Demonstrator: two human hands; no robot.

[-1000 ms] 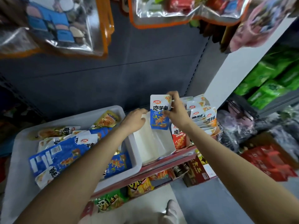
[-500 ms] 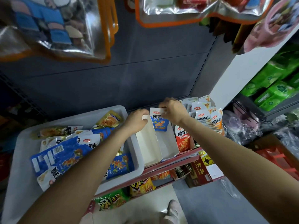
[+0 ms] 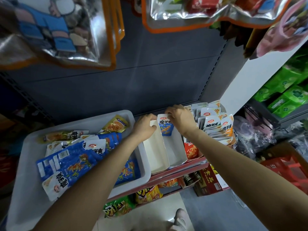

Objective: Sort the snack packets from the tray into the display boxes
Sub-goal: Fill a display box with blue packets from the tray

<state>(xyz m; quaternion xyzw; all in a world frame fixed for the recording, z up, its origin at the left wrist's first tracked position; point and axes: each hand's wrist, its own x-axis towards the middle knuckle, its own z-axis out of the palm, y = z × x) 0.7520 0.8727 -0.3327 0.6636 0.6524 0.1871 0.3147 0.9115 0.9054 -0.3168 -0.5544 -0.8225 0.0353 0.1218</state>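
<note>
the right hand [image 3: 179,116] is up at the back of the shelf, fingers curled over the top edge of a blue packet [image 3: 165,126] and pinching it there. the packet stands upright, long axis vertical, printed face toward the person, its lower end down inside the empty white display box [image 3: 175,154] against the back wall of that box. the left hand [image 3: 144,128] is just beside it on the left, fingers curled round the back corner of the neighbouring white box [image 3: 155,152], which looks like steadying it. so the packet sits between the two hands, touching the right one only, as far as i can tell; whether the left thumb brushes it i can't say.

what the next move turns on, i'd judge, is that the packet is already in its box and upright, at the far end, so the right hand needs only to let go without tipping it forward into the open length of the box.

further out, the rest of the work lies to the left: the grey tray [image 3: 80,124] holds a heap of blue packets [image 3: 71,157] lying flat with a few yellow packets [image 3: 116,125] at its back. the left hand is the nearer one to that tray. to the right, a box with a red packet [image 3: 191,150] and rows of orange-and-white packets [image 3: 215,125] stand filled.
</note>
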